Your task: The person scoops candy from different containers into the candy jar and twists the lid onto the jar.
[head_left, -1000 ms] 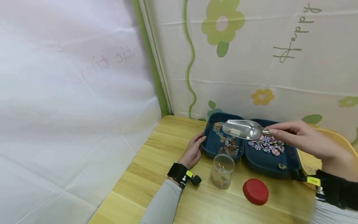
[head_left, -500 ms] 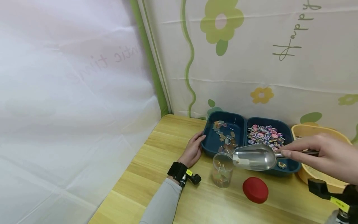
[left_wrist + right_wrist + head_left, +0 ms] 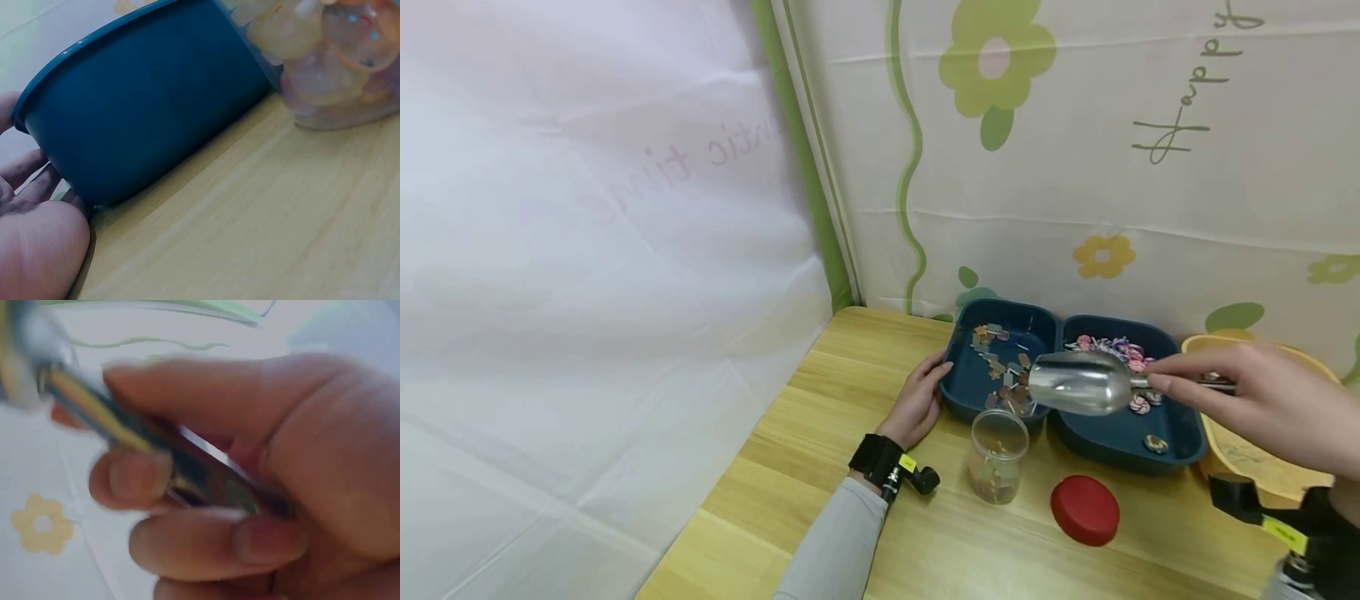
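Observation:
My right hand (image 3: 1247,400) grips the thin handle of a metal scoop (image 3: 1078,383), held above the two dark blue trays. The scoop's rounded outer side faces the camera, and its inside is hidden. Thumb and curled fingers close round the handle (image 3: 187,459) in the blurred right wrist view. My left hand (image 3: 917,400) holds the left end of the left tray (image 3: 958,379), thumb at its rim. That tray contains small brown and grey stick-shaped charms (image 3: 996,367). Just in front stands a clear, lidless plastic cup (image 3: 998,458) with colourful translucent pieces (image 3: 331,75) at the bottom.
A red lid (image 3: 1085,510) lies to the right of the cup. Swirl lollipop charms (image 3: 1138,404) sit in the right blue tray (image 3: 1120,446). Farther right is a yellow tray (image 3: 1247,467), partly behind my right hand. A printed curtain (image 3: 1037,192) hangs behind the table.
The scoop has come down and right from above the left tray to beside the cup, then risen slightly and turned its outer side up. My left hand has stayed on the tray.

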{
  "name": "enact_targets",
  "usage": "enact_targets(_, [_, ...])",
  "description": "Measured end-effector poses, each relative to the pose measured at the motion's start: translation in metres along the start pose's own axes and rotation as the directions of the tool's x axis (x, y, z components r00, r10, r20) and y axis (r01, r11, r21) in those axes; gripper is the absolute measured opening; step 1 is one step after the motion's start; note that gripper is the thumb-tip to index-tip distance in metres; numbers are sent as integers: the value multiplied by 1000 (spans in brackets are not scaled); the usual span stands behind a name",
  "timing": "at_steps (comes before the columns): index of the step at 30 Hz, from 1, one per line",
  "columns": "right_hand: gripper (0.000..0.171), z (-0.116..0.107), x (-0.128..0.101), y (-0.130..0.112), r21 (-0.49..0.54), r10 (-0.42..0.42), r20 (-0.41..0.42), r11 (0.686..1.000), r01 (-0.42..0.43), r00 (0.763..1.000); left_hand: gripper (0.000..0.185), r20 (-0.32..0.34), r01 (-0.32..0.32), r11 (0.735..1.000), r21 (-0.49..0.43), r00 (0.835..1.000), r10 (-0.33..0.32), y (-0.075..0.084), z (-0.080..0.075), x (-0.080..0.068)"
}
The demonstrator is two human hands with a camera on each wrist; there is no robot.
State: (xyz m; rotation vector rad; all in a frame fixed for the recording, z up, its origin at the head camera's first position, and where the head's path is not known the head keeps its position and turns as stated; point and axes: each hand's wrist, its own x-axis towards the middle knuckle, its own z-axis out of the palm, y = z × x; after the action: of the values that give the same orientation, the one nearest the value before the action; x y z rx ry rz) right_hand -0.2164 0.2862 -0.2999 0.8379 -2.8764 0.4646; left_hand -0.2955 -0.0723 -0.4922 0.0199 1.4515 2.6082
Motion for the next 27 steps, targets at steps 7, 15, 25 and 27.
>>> enact_targets(7, [25,16,36,-4,86,20,155,996,-34,988,46,-3,2,1000,3,1000,-2,-1,0,0])
enact_targets(15, [18,70,80,-12,226,-50,226,974,-2,973,48,16,8,1000,14,1000,-8,0,1,-2])
enact_targets(25, [22,122,105,-25,341,-55,191,940,-14,980,51,8,15,1000,-3,1000,-15,2,1,-3])
enact_targets(27, [23,126,105,-24,336,-41,184,941,-24,982,52,7,15,1000,-8,1000,-15,2,1,-3])
